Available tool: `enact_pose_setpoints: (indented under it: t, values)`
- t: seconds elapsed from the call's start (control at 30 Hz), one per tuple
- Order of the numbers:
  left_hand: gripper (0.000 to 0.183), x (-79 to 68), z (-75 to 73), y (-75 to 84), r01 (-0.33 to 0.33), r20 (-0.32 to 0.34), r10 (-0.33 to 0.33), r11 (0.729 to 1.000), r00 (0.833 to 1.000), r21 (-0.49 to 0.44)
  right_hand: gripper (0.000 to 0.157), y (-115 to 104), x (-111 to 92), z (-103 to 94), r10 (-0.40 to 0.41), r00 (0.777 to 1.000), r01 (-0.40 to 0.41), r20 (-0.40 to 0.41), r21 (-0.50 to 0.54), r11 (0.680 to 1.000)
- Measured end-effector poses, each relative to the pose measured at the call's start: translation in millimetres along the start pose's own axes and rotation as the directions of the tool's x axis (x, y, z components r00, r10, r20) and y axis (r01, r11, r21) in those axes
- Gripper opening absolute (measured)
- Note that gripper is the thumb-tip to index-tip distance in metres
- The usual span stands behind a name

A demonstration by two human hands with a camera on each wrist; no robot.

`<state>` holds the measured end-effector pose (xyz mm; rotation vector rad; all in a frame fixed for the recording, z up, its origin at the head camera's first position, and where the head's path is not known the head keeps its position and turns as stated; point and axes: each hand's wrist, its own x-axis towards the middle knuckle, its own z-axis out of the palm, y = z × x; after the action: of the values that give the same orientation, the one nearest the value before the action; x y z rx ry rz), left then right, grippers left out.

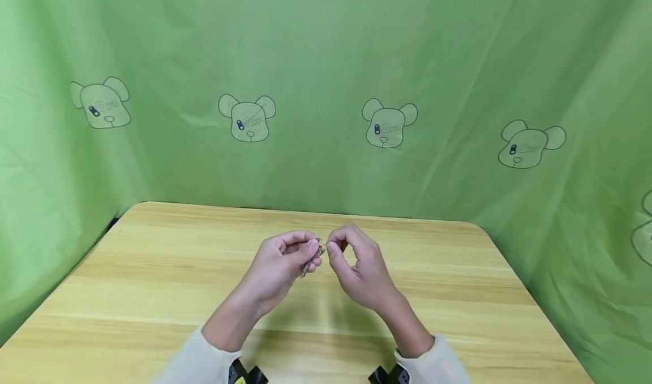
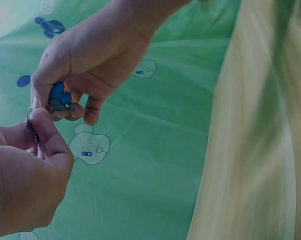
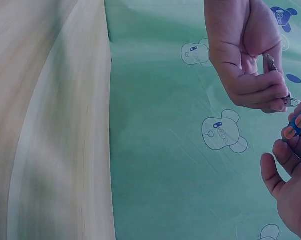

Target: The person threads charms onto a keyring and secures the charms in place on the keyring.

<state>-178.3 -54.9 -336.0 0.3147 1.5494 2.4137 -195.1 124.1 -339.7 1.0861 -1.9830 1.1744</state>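
Above the tabletop my left hand (image 1: 277, 265) pinches a metal key (image 3: 270, 62) between thumb and fingers; its blade sticks out below the grip. At its fingertips a thin metal ring (image 2: 29, 112) loops toward the other hand. My right hand (image 1: 364, 268) faces it, thumb and index finger pinched together right at the ring. Within the right hand's curled fingers sits a small blue and orange charm (image 2: 60, 95), partly hidden by them. From the head view the charm is hidden behind the right hand.
Beneath the hands lies a light wood-grain table (image 1: 153, 276) with rounded far corners. A green curtain (image 1: 326, 44) printed with bear heads hangs behind it and along both sides. Black wrist devices (image 1: 389, 374) show at the sleeves.
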Motion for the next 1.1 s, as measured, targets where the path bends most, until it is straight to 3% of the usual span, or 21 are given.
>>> enact_pose_setpoints:
  t: [0.3, 0.57, 1.1]
  values:
    - [0.03, -1.6, 3.4, 0.3, 0.011, 0.002, -0.011, 0.998, 1.0, -0.056, 0.006, 0.9, 0.9, -4.4, -0.004, 1.0, 0.003, -0.013, -0.017, 1.0]
    - [0.039, -2.3, 5.9, 4.3, 0.021, 0.007, -0.02, 0.998, 1.0, -0.052, 0.005, 0.7, 3.9, -8.2, -0.015, 1.0, 0.015, -0.006, -0.027, 1.0]
    - [0.03, -3.6, 7.3, 1.6, 0.037, 0.003, -0.037, 0.998, 0.999, -0.053, 0.009, -2.1, 1.0, -8.2, -0.025, 0.999, 0.026, 0.021, -0.042, 0.999]
